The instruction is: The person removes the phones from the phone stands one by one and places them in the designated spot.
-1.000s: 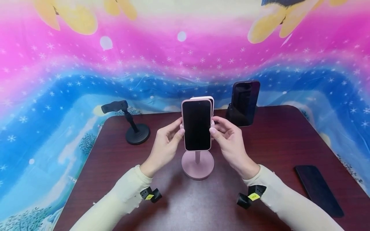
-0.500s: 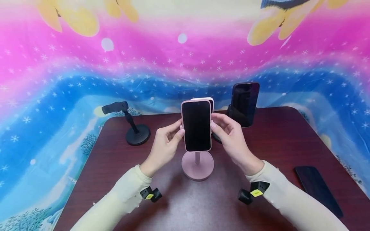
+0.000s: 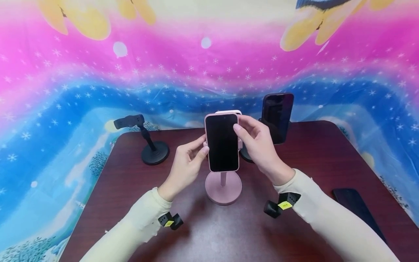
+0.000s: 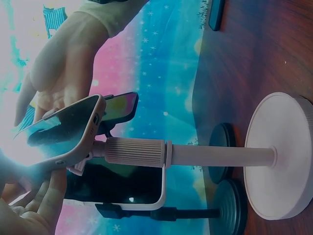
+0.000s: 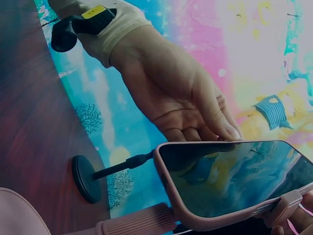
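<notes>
A phone in a pink case (image 3: pixel 222 142) stands upright in a pink phone stand (image 3: pixel 223 189), its dark screen toward me. My left hand (image 3: pixel 187 163) holds the phone's left edge around mid-height, thumb in front and fingers reaching behind. Higher up, on the right edge, my right hand (image 3: pixel 260 143) pinches the phone, its thumb on the front corner of the screen and its fingers behind. A pink clamp arm (image 5: pixel 286 206) hugs the phone's side in the right wrist view. The stand's ribbed collar (image 4: pixel 135 152) shows below the phone in the left wrist view.
Behind the pink phone stands a white-edged phone (image 4: pixel 161 188). A black phone holder (image 3: pixel 155 153) is at the back left of the table (image 3: pixel 131 203). At the back right, a dark phone (image 3: pixel 278 116) is propped up; another dark phone (image 3: pixel 356 209) lies flat near the right sleeve.
My right hand has slid up along the phone's right edge, leaving the right clamp arm uncovered below it. The left hand keeps its place, and the phone and stand stay put.
</notes>
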`<action>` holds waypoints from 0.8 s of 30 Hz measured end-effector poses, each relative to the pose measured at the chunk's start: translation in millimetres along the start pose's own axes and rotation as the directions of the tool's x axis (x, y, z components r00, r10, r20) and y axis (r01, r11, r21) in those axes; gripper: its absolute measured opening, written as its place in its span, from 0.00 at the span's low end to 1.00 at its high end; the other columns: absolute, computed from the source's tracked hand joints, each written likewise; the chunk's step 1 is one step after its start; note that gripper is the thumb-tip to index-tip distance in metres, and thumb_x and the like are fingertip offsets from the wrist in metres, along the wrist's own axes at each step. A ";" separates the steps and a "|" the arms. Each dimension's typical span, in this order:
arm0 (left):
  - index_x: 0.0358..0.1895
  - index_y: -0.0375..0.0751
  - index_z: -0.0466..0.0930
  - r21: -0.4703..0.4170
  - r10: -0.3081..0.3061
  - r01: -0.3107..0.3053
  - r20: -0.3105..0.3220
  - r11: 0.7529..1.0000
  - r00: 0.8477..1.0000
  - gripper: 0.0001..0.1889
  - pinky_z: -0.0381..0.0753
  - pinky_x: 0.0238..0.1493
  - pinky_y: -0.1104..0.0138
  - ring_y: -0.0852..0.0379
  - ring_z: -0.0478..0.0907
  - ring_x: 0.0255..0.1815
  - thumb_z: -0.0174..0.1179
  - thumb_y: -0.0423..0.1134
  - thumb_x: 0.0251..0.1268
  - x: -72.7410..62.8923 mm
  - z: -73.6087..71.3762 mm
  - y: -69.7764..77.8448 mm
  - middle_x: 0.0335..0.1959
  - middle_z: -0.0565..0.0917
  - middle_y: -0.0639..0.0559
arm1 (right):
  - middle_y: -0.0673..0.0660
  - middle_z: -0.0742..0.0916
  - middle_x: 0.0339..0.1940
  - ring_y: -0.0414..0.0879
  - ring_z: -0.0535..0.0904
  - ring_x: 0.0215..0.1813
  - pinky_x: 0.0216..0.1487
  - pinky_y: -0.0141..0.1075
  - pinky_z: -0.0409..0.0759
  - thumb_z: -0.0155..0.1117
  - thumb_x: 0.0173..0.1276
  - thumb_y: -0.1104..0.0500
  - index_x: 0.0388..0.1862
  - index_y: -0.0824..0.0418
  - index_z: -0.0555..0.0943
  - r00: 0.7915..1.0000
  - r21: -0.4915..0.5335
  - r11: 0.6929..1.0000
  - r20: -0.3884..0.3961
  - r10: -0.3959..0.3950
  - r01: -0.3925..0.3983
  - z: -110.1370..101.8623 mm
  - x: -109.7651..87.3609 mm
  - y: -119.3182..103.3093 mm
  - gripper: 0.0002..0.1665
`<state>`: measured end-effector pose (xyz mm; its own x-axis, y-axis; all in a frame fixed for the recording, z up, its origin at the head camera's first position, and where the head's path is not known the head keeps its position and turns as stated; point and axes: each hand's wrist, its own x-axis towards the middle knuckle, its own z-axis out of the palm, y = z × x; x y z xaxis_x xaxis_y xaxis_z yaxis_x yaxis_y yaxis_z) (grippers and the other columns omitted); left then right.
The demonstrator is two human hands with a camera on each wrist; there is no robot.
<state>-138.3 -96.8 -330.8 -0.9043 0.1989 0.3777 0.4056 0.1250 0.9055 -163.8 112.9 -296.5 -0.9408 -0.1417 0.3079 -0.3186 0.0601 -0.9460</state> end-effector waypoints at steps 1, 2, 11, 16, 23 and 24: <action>0.69 0.27 0.70 0.001 0.001 -0.001 0.000 1.000 1.000 0.23 0.89 0.51 0.64 0.53 0.86 0.52 0.55 0.28 0.74 0.0 -0.1 -0.1 0.60 0.83 0.34 | 0.55 0.87 0.54 0.37 0.82 0.54 0.59 0.26 0.80 0.56 0.78 0.61 0.65 0.66 0.77 1.000 0.007 1.000 0.008 -0.006 0.006 0.7 1.6 -0.8 0.21; 0.69 0.28 0.70 0.000 0.001 -0.001 0.000 1.000 1.000 0.23 0.89 0.51 0.64 0.52 0.86 0.52 0.56 0.28 0.74 0.0 -0.1 -0.1 0.61 0.82 0.34 | 0.52 0.88 0.52 0.38 0.83 0.52 0.56 0.28 0.82 0.57 0.78 0.61 0.64 0.66 0.78 1.000 0.019 1.000 0.018 -0.007 0.007 1.4 3.1 -1.1 0.20; 0.70 0.30 0.71 -0.024 -0.013 0.013 -0.003 1.000 1.000 0.22 0.88 0.48 0.67 0.55 0.87 0.47 0.56 0.29 0.75 -0.1 0.4 0.1 0.60 0.83 0.35 | 0.43 0.91 0.38 0.43 0.89 0.42 0.46 0.38 0.90 0.61 0.75 0.62 0.59 0.68 0.81 0.992 0.062 0.997 0.125 0.033 -0.041 6.3 9.5 -4.6 0.18; 0.70 0.29 0.71 -0.046 -0.010 0.009 -0.015 0.999 1.000 0.22 0.88 0.49 0.69 0.63 0.86 0.47 0.55 0.29 0.75 0.1 2.9 -2.3 0.60 0.83 0.34 | 0.42 0.91 0.34 0.42 0.90 0.39 0.44 0.39 0.90 0.63 0.73 0.64 0.58 0.69 0.82 0.990 0.047 0.997 0.129 0.051 -0.058 7.5 11.6 -4.2 0.17; 0.69 0.30 0.72 -0.047 0.008 -0.010 -0.039 0.999 0.999 0.22 0.87 0.52 0.68 0.58 0.86 0.52 0.56 0.30 0.75 0.4 6.0 -5.8 0.61 0.83 0.36 | 0.44 0.92 0.36 0.42 0.90 0.39 0.44 0.39 0.90 0.65 0.72 0.63 0.58 0.68 0.82 0.989 0.041 0.997 0.131 0.064 -0.070 8.1 13.2 -3.0 0.18; 0.69 0.30 0.72 -0.043 0.008 -0.010 -0.042 0.999 0.999 0.22 0.87 0.53 0.67 0.55 0.86 0.53 0.56 0.30 0.75 0.3 6.0 -5.9 0.61 0.83 0.36 | 0.44 0.92 0.36 0.42 0.90 0.39 0.45 0.39 0.90 0.65 0.73 0.63 0.59 0.68 0.82 0.989 0.043 0.997 0.134 0.064 -0.070 8.3 13.3 -3.0 0.18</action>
<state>-140.2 -91.6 -337.2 -0.9057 0.1587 0.3931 0.4087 0.0810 0.9090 -174.4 102.6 -290.4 -0.9353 -0.2684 0.2306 -0.2467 0.0273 -0.9687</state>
